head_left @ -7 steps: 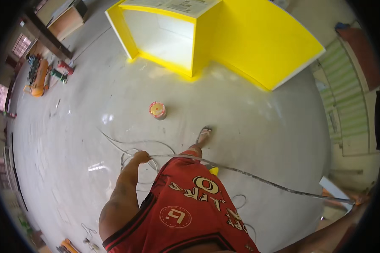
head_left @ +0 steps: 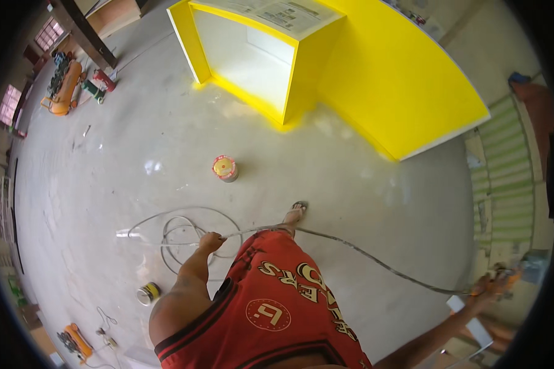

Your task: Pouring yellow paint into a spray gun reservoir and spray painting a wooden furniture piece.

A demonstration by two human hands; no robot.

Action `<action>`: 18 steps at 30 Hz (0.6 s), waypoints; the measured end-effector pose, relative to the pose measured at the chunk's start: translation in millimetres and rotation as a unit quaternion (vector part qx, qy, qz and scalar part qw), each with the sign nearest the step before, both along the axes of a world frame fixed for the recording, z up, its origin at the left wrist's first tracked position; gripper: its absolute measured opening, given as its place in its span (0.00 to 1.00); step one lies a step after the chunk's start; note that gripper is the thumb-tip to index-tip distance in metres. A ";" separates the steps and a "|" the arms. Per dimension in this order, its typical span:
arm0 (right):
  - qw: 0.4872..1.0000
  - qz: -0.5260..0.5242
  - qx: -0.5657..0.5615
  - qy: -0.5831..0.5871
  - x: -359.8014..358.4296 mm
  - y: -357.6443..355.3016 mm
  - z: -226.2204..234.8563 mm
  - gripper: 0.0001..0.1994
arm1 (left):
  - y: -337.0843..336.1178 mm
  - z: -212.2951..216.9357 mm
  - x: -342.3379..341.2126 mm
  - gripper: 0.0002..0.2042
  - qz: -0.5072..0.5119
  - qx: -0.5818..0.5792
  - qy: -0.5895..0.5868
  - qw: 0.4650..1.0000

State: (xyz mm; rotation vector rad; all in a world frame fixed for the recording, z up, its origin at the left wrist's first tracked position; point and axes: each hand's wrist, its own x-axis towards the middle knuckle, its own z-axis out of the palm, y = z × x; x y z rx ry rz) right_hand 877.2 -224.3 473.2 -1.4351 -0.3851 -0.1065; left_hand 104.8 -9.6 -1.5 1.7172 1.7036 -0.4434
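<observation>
My left hand [head_left: 212,241] is closed around a thin grey air hose [head_left: 375,253], in front of my left thigh. From there the hose runs across my legs, sagging a little, to the far right. My right hand [head_left: 483,288], arm stretched out, grips a spray gun [head_left: 503,278] with orange parts and a blurred grey-blue cup. Its fingers are partly smeared at the picture's rim. More hose lies in loose loops [head_left: 166,237] on the floor beside my left hand. Ahead of me stands a paint can [head_left: 226,168] with a red-rimmed, yellowish lid.
A bright yellow curved counter [head_left: 406,80] with a white recess stands ahead. An orange air compressor [head_left: 64,89] and a red cylinder [head_left: 104,80] are at the far left. Another can [head_left: 148,294] stands near my left elbow. Green-streaked panels [head_left: 505,178] lie at the right.
My right hand with the spray gun has come slightly inward, and more of the gun shows. The view has shifted, bringing the can at the left into sight. My left hand keeps hold of the hose.
</observation>
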 end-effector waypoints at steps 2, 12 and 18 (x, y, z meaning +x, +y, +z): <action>0.994 0.097 -0.007 0.052 5.2 32.5 -42.0 0.23 | 5.7 3.8 36.1 0.21 0.054 0.038 -0.007 0.998; 0.977 0.181 -0.013 0.115 2.9 176.5 -171.6 0.14 | 141.3 7.8 254.2 0.21 0.066 0.067 -0.111 0.989; 0.960 0.236 -0.048 0.140 75.0 209.5 -215.7 0.13 | 168.8 -20.9 346.0 0.28 0.117 -0.066 -0.165 0.977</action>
